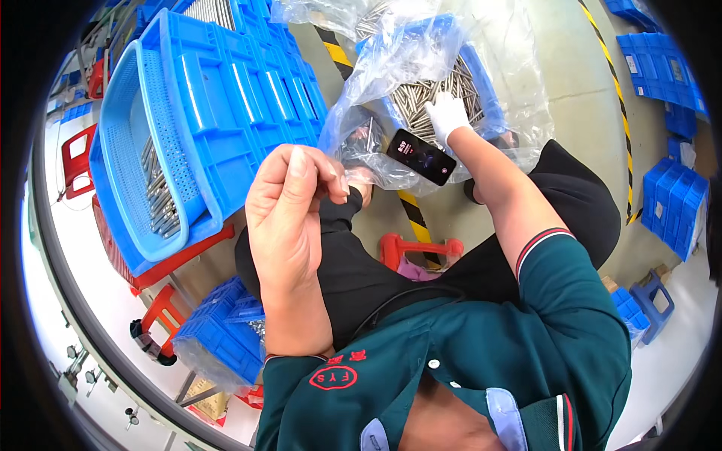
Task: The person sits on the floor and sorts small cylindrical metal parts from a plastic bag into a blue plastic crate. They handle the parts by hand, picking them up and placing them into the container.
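My left hand (pixel 286 214) is bare and raised at chest height, left of the middle. Its fingers curl in against the thumb, and whatever may be between them is hidden. My right hand (pixel 447 116), in a white glove, reaches forward into a blue crate (pixel 485 83) lined with clear plastic. Its fingertips touch a heap of slim metal pins (pixel 412 105), the thumb apart from the fingers. A black phone (pixel 421 156) with a lit screen lies at the crate's near edge, on the plastic sheet (pixel 353 105).
On the left, a light-blue perforated basket (pixel 135 98) holding more metal pins sits on large blue crates (pixel 226 90). A red stool (pixel 406 248) stands between my legs. Blue crates (pixel 673 203) are stacked at the far right. Black-and-yellow tape (pixel 414 218) crosses the floor.
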The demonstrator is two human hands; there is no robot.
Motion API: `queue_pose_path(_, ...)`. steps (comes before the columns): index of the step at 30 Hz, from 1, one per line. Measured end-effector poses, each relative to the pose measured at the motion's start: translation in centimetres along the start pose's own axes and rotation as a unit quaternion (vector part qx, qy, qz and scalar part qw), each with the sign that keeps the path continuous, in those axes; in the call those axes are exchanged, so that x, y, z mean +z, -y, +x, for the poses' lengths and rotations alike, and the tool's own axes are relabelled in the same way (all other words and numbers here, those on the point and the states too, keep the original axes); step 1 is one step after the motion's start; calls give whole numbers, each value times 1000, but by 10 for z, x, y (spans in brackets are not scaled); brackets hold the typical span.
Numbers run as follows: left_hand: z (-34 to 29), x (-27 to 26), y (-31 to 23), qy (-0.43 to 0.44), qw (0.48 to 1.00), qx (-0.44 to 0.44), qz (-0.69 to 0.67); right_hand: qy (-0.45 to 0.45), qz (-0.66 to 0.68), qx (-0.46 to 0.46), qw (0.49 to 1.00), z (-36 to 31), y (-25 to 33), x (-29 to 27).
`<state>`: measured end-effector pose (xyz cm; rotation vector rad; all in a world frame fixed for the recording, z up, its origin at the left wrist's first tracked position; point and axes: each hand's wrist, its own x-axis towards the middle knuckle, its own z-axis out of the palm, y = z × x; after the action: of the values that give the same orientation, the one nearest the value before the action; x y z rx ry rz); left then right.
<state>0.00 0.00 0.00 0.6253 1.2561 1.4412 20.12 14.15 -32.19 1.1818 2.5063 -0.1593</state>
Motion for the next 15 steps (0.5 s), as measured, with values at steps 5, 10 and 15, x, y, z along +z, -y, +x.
queue_pose_path(5,3,3,-5,-5,1000,3,6,35,-75,-93,992,21,2,0)
queue_pose_path(10,2,5,-6,-11,1000,-1,8,-94,-110,-232,962,14,-17,5)
queue_pose_path(15,3,7,-4,-9,1000,-1,3,-97,-33,-268,958,25,-25,5)
